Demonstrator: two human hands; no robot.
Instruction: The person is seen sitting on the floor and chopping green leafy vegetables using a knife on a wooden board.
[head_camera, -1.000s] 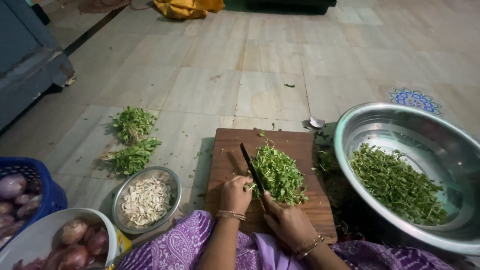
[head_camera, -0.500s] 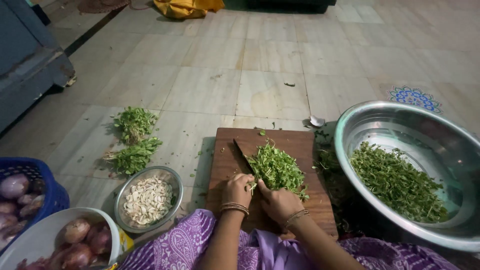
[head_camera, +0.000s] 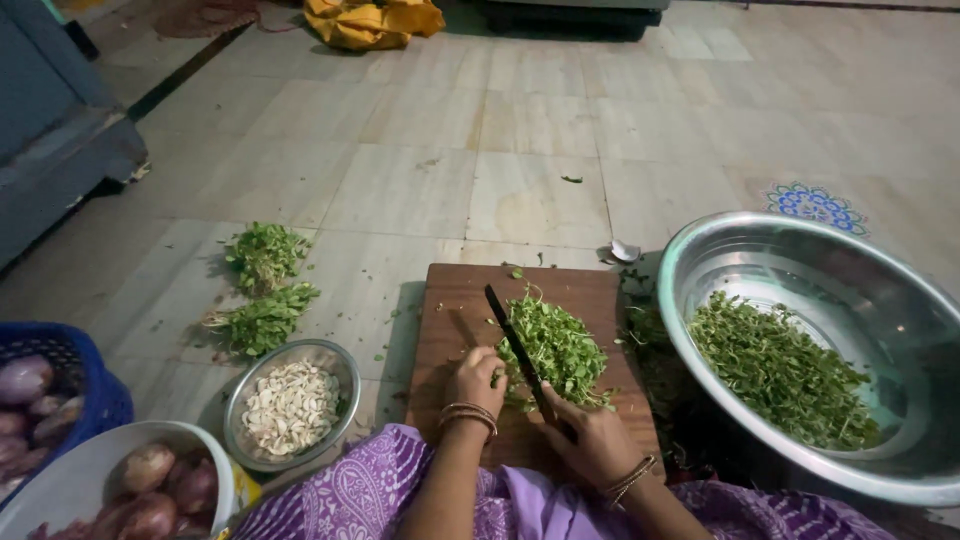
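Note:
A wooden cutting board (head_camera: 455, 310) lies on the tiled floor in front of me, with a pile of green leafy herbs (head_camera: 555, 345) on it. My right hand (head_camera: 590, 440) grips the handle of a dark knife (head_camera: 512, 345), its blade lying across the left side of the pile. My left hand (head_camera: 475, 378) rests on the board beside the blade, fingers curled against the near edge of the greens. Bangles sit on both wrists.
A big steel bowl (head_camera: 900, 290) with chopped greens (head_camera: 780, 365) stands at the right. Two bunches of uncut herbs (head_camera: 262, 290) lie on the floor at left. A small steel bowl of peeled garlic (head_camera: 290, 400), a white bowl of onions (head_camera: 150, 490) and a blue basket (head_camera: 60, 370) sit near left.
The knife has shifted on the greens, its tip swinging a little left and back, and both hands have moved slightly with it. The pile looks a bit more gathered.

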